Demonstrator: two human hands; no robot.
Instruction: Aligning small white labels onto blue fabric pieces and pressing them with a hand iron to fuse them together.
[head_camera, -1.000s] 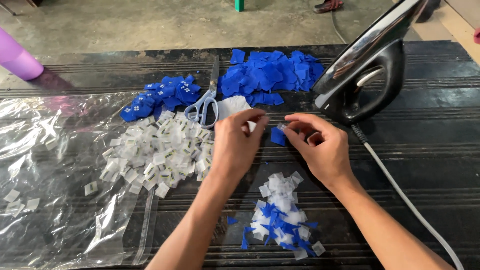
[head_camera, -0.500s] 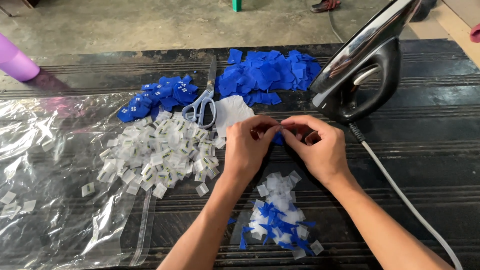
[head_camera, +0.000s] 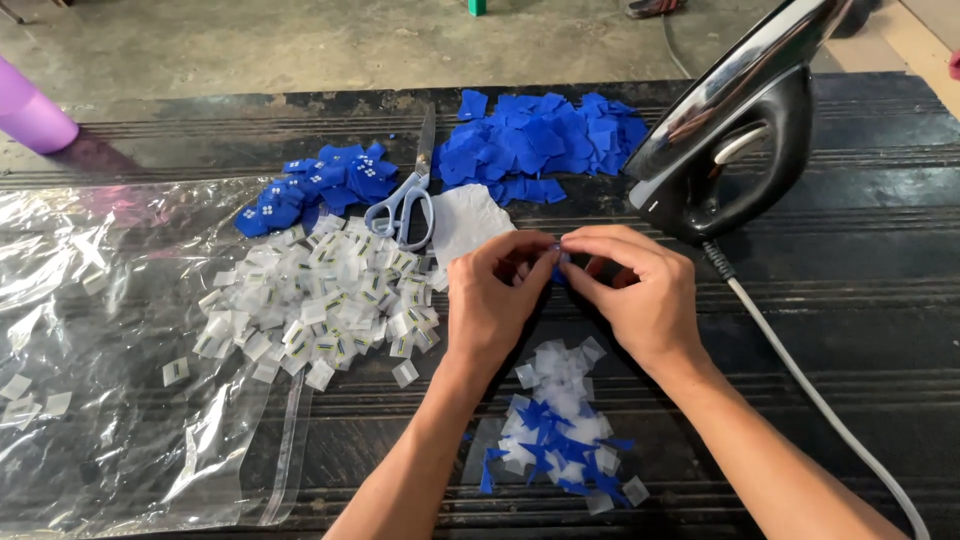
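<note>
Both hands meet fingertip to fingertip over a dark ridged table (head_camera: 860, 300), fingers narrowed into a pinch. The left hand (head_camera: 495, 295) and right hand (head_camera: 640, 295) together grip a small blue square (head_camera: 557, 270), mostly hidden between thumbs and forefingers, so its exact shape cannot be made out. Just below the wrists lies a loose heap of mixed white and blue pieces (head_camera: 560, 425). To the left, a wide pile of white tags (head_camera: 315, 300) rests on a clear plastic bag (head_camera: 100, 350). Scissors (head_camera: 405, 200) lie beyond it, between two piles of blue squares (head_camera: 540, 145), with a white sheet of paper (head_camera: 465, 220) beside them. An iron (head_camera: 725, 150) stands tilted just beyond the right hand, its cord (head_camera: 820, 400) trailing along the forearm. Judging from this, the arm could snag the cord and tip the iron toward the fingers, or the tiny piece could slip from the pinch into the heap
</note>
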